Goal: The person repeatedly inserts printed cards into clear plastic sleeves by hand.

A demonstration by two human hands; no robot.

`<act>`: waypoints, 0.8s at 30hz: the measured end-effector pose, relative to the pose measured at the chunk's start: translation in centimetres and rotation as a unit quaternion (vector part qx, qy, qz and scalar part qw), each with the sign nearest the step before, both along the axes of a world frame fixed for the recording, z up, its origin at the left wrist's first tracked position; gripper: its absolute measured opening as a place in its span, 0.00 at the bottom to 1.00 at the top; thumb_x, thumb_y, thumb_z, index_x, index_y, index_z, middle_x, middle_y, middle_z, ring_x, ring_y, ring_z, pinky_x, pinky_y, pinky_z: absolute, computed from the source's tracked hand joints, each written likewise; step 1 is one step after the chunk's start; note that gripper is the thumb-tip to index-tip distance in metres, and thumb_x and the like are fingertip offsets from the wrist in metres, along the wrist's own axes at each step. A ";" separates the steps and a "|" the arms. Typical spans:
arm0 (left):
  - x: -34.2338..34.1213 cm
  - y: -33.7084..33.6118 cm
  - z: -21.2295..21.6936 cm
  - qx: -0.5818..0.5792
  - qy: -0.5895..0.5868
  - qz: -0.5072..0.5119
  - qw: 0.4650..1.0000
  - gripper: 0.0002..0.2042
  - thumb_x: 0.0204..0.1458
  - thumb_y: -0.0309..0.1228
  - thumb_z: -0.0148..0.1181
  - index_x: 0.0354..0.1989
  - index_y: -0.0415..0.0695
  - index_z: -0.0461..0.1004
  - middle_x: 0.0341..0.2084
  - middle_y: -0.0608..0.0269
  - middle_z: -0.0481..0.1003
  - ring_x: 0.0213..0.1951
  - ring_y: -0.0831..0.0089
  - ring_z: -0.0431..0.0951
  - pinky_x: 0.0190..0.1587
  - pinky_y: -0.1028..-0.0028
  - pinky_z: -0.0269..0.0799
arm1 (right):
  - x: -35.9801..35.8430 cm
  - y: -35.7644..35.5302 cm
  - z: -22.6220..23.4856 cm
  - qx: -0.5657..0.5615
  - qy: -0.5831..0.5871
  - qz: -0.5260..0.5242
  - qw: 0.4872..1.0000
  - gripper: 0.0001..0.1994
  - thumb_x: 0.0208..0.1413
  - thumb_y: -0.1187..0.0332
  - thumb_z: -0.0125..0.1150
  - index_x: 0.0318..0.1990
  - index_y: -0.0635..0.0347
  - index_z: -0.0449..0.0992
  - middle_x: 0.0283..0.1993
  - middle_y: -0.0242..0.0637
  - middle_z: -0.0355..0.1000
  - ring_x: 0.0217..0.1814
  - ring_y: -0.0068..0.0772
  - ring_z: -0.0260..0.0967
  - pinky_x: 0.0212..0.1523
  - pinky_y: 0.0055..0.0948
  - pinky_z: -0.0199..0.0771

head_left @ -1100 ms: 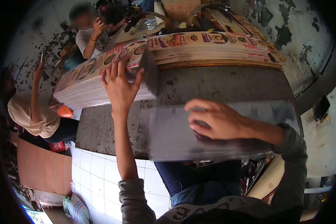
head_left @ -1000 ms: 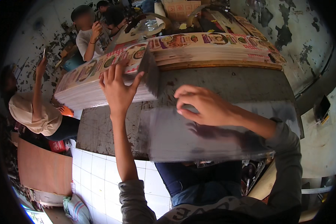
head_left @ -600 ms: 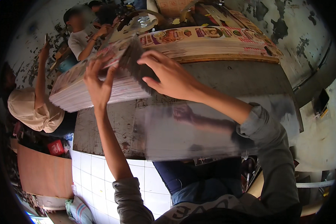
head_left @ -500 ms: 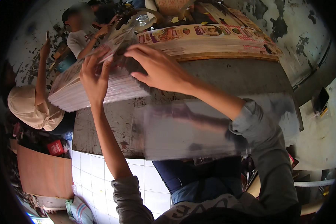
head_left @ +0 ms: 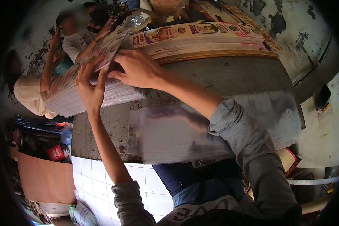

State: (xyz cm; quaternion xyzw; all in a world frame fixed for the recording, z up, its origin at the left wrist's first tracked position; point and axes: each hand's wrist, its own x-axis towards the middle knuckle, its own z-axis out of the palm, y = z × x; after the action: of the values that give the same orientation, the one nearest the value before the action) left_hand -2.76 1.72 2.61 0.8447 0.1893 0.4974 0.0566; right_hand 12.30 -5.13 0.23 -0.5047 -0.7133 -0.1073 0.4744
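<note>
On the far left of the worktable stands a thick stack of printed sheets in clear plastic (head_left: 118,96). Its topmost printed sheet (head_left: 111,49) is lifted at the near right corner. My left hand (head_left: 90,88) pinches that sheet's near edge, thumb in front and fingers over its face. Curled at the raised corner, my right hand (head_left: 137,69) has its fingertips at the sheet's edge and its thumb just below; part of the grip is hidden. Close to my body lies a pile of clear plastic sleeves (head_left: 177,139), under my right forearm.
A long stack of coloured printed sheets (head_left: 199,37) rests on a wooden board at the table's back. The grey worktable (head_left: 229,75) is scratched. Two people (head_left: 73,43) (head_left: 30,90) are beyond the left side. A brown panel (head_left: 45,179) stands at lower left.
Both hands have moved slightly left and down. My right hand has closed in from above the stack to the sheet's corner. The person at left has shifted.
</note>
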 end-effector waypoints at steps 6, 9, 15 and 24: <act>0.5 0.2 -1.4 0.099 0.041 0.031 0.994 0.13 0.47 0.36 0.58 0.40 0.47 0.75 0.34 0.62 0.72 0.39 0.64 0.70 0.48 0.68 0.59 | 1.7 -1.5 -1.0 0.024 0.074 -0.060 0.995 0.13 0.48 0.62 0.61 0.35 0.62 0.75 0.41 0.43 0.71 0.43 0.43 0.69 0.45 0.36 0.69; 0.3 1.3 -3.4 0.196 0.037 0.097 0.975 0.18 0.51 0.42 0.49 0.44 0.43 0.69 0.37 0.59 0.68 0.45 0.59 0.65 0.53 0.63 0.50 | 5.4 -6.3 -1.3 -0.114 -0.008 -0.064 0.991 0.11 0.50 0.62 0.59 0.34 0.61 0.75 0.45 0.43 0.70 0.49 0.41 0.67 0.52 0.38 0.64; -0.3 2.8 -4.9 0.225 0.001 0.143 0.964 0.20 0.50 0.47 0.50 0.41 0.42 0.67 0.39 0.56 0.66 0.47 0.59 0.62 0.56 0.59 0.46 | 14.1 -17.2 -4.1 -0.273 -0.075 -0.122 0.951 0.11 0.52 0.62 0.58 0.37 0.59 0.75 0.49 0.42 0.67 0.54 0.39 0.64 0.52 0.36 0.62; -3.6 -9.2 -7.6 0.100 0.219 0.126 0.962 0.23 0.54 0.50 0.43 0.50 0.44 0.65 0.51 0.56 0.63 0.55 0.56 0.61 0.60 0.52 0.47 | 21.6 -27.9 -5.4 -0.339 -0.012 -0.232 0.912 0.14 0.55 0.61 0.55 0.44 0.59 0.71 0.51 0.44 0.66 0.57 0.40 0.61 0.57 0.32 0.57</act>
State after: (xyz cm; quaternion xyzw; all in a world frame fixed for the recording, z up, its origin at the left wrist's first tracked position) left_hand -6.35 -7.49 -5.01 0.9037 0.2507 0.3201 -0.1341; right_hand 33.90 -33.04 -5.18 -0.7851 -0.5753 0.0279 0.2279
